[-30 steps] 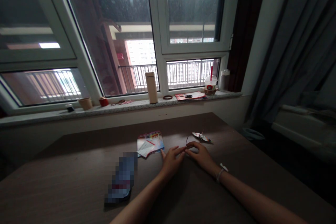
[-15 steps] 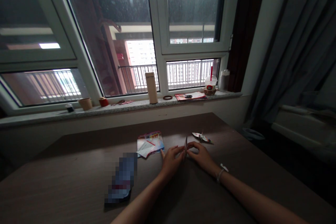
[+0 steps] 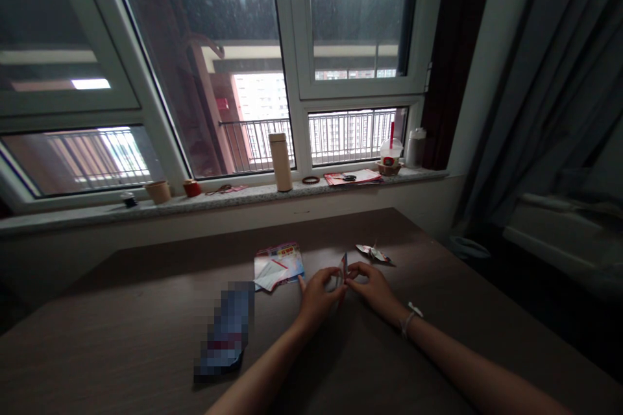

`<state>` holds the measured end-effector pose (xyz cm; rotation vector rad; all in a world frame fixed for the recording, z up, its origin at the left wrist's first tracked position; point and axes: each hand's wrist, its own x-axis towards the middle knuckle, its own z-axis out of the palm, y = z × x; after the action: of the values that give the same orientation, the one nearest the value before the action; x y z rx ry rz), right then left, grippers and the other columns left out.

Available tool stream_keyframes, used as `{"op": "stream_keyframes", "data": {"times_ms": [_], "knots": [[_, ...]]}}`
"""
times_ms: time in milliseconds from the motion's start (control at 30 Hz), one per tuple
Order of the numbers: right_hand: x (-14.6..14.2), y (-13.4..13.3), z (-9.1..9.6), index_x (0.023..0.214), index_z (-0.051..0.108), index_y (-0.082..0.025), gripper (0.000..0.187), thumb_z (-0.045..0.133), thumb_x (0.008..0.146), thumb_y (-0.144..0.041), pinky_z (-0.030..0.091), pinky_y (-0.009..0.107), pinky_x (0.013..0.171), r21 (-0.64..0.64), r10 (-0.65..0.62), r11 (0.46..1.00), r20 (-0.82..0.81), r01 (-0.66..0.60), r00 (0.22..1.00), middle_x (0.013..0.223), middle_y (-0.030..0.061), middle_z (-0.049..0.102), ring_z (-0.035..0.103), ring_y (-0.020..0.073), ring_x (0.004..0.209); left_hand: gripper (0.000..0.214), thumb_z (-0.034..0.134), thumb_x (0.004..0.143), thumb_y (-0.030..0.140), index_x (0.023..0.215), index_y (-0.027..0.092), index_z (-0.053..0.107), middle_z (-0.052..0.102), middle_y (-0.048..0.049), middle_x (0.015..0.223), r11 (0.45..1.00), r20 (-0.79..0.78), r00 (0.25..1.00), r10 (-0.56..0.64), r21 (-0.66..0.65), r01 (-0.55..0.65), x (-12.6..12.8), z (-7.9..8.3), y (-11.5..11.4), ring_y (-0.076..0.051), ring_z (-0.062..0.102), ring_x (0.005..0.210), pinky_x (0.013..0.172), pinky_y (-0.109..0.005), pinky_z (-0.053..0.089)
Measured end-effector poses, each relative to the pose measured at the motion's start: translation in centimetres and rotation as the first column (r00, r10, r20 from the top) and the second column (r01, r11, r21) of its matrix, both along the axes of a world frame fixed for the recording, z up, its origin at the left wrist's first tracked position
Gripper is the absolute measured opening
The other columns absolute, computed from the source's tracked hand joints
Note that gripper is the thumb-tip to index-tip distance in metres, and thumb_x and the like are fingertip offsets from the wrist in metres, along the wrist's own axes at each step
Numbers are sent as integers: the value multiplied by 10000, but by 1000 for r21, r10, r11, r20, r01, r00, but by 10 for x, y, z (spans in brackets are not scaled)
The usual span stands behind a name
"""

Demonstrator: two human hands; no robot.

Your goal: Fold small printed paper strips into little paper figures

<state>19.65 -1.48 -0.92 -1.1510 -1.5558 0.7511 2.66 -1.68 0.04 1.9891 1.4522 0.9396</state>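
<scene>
Between my two hands, a little above the table, stands a small folded piece of paper [image 3: 345,262], seen nearly edge-on. My left hand [image 3: 318,296] pinches it from the left, fingers curved and thumb near its lower part. On the other side my right hand [image 3: 372,286] grips it between thumb and fingertips, a pale bracelet round the wrist. Just beyond the right hand lies a folded paper crane [image 3: 374,253]. Left of my left hand, a folded white paper piece [image 3: 271,275] rests on printed colourful sheets [image 3: 292,259]. My fingers hide part of the held paper.
A blurred-out dark blue object [image 3: 226,331] lies left on the brown table [image 3: 146,311]. Along the windowsill [image 3: 238,198] stand a beige bottle [image 3: 281,163], a plastic cup with red straw [image 3: 390,152], a brown cup [image 3: 158,192], and scissors [image 3: 349,177] on papers.
The fingers of my left hand have curled in more around the folded paper, and its layers look slightly spread. My right hand has kept its place.
</scene>
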Motion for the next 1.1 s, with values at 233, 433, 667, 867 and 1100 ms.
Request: {"op": "stream_keyframes", "data": {"times_ms": [233,433,667,867,1100], "knots": [[0,1,-1,910,645,-162,256,667,702,-308,483,332,829,-26,18,999,-33,-19,999,756,29,686,662,214,786,396,633,756,292,1150,259,616,637,-79,1237,1000,29,1000,10,0,-10,2,4,-2,-257,609,1094,1112,-657,-18],[-1,-1,2,913,641,-172,288,687,690,-347,492,341,822,-36,24,999,-54,-26,998,730,19,689,667,217,770,406,634,756,273,1161,271,606,637,-75,1244,1000,33,999,-9,-2,9,3,5,-3,-253,622,1078,1104,-663,-45],[-2,-3,5,915,634,-172,300,700,682,-349,496,347,822,-54,35,998,-89,-40,995,733,17,697,674,217,772,372,628,763,263,1135,270,617,651,-66,1223,1000,61,998,-20,-6,20,3,6,-3,-244,634,1069,1110,-657,-43],[-3,-3,6,914,640,-163,290,693,676,-319,494,331,804,-47,19,999,-67,-23,998,754,26,692,667,212,764,362,631,749,252,1111,263,630,664,-69,1202,1000,88,996,-4,-16,5,3,6,-3,-250,641,1055,1108,-658,-54],[-1,-4,7,926,643,-162,266,662,701,-304,478,339,829,-21,-36,999,-11,35,999,725,22,687,665,219,773,154,603,749,295,864,234,686,703,-49,1033,997,64,997,52,51,-55,0,12,-7,-257,609,1054,1118,-642,38]]}}
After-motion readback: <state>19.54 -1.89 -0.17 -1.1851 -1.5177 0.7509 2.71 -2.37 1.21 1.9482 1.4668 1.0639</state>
